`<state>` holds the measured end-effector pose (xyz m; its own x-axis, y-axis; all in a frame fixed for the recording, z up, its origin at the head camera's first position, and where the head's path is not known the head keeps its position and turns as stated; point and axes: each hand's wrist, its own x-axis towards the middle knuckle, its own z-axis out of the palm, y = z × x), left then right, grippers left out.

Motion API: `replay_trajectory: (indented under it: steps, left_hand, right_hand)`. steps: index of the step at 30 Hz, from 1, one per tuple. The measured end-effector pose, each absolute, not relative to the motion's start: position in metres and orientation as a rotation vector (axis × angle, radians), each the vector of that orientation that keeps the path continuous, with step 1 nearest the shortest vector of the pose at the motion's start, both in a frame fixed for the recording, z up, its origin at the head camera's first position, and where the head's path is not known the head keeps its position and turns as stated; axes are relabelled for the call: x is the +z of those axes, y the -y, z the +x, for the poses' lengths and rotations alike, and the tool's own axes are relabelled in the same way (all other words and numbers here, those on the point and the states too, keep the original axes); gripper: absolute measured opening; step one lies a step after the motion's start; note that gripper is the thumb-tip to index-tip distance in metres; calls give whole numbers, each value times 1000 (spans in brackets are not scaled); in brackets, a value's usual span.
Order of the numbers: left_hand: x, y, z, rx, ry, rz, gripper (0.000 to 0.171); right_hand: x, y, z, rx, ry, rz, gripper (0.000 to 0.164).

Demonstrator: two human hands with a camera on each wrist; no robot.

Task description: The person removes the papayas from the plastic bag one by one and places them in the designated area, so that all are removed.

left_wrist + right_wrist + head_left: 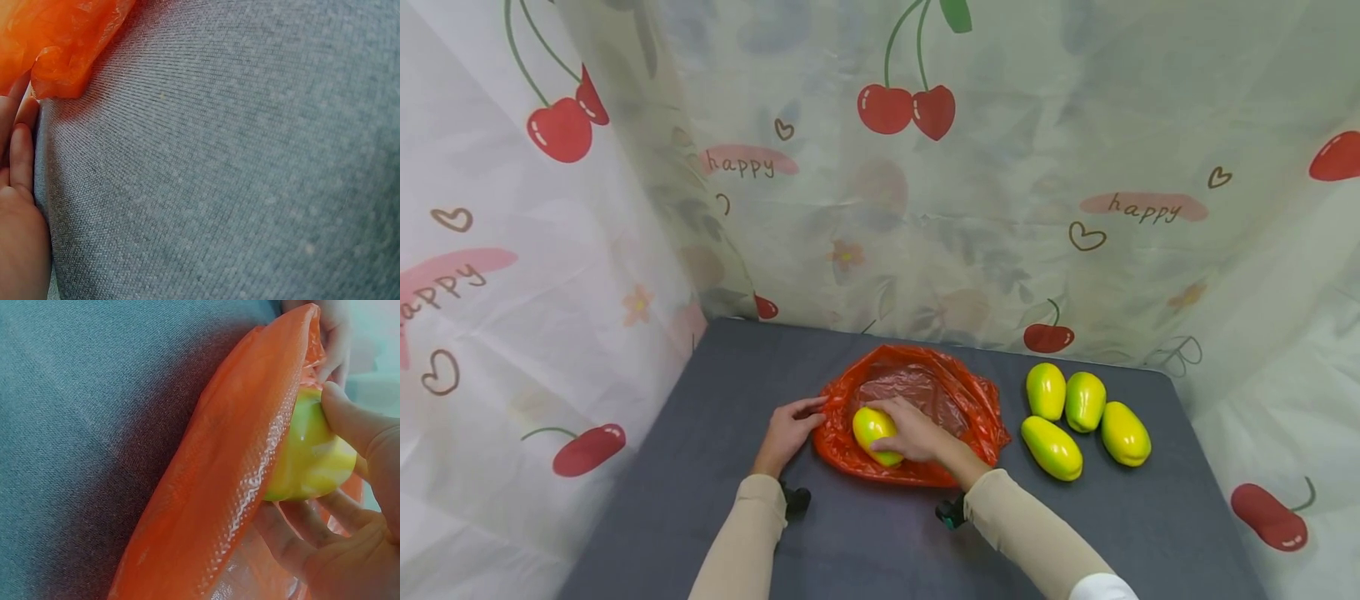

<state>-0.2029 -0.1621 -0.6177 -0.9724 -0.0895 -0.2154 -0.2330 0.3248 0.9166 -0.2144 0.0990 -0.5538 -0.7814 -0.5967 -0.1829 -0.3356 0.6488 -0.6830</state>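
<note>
A red plastic bag (831,450) lies on the table with its mouth spread open towards me. My left hand (790,429) holds the bag's left rim between thumb and fingers; in the left wrist view, the fingers (22,153) reach up to the orange-looking plastic (69,69). Inside the bag's mouth, my right hand (913,433) grips a glossy yellow-green mango (872,427). From the right wrist, the thumb shows on one side of the mango (312,456) and the fingers curl under the other. The bag's near edge (206,487) partly covers that fruit.
Several more yellow-green mangoes (1052,450) lie close together on the table to the right of the bag. The table is covered in dark grey cloth (865,542). Pale curtains with printed cherries (887,225) enclose its back and sides.
</note>
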Motion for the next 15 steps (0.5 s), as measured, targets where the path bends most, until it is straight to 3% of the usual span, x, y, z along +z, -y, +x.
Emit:
replay_trajectory:
  steps: [15]
  left_hand:
    - [-615,164,-201,1764,-2436,-287,33]
  right_hand:
    - [-546,-103,-211,-963,-2513,-674,71]
